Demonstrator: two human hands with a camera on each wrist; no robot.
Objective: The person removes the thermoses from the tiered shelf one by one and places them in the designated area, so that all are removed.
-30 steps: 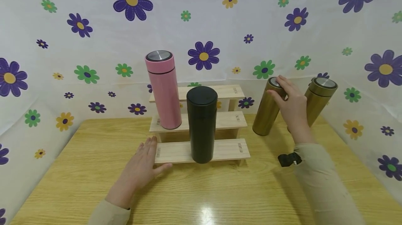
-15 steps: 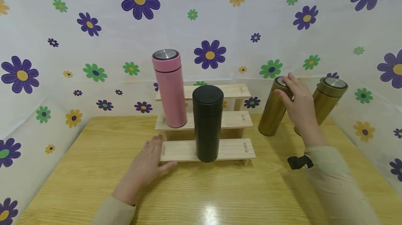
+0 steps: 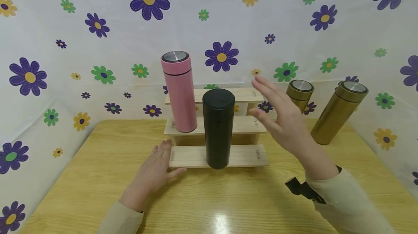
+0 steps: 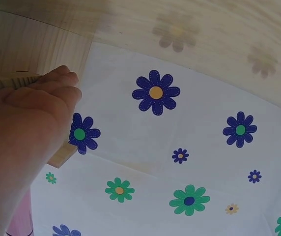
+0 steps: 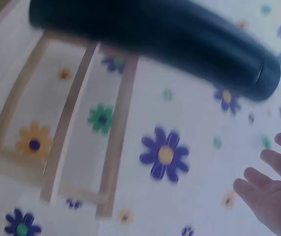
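- Left hand (image 3: 151,176): fingers straight, grasping nothing, touching the left end of the 3-tier pale wooden rack (image 3: 187,156)
- Right hand (image 3: 284,121): holding nothing, in the air near 2 gold cylindrical flasks (image 3: 339,114) on the tabletop (image 3: 81,176)
- Black cylindrical flask (image 3: 218,132) on the lowest tier, pink silver-topped cylindrical flask (image 3: 180,96) on the middle tier

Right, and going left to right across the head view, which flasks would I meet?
Pink flask → black flask → gold flask partly hidden by the right hand → second gold flask.
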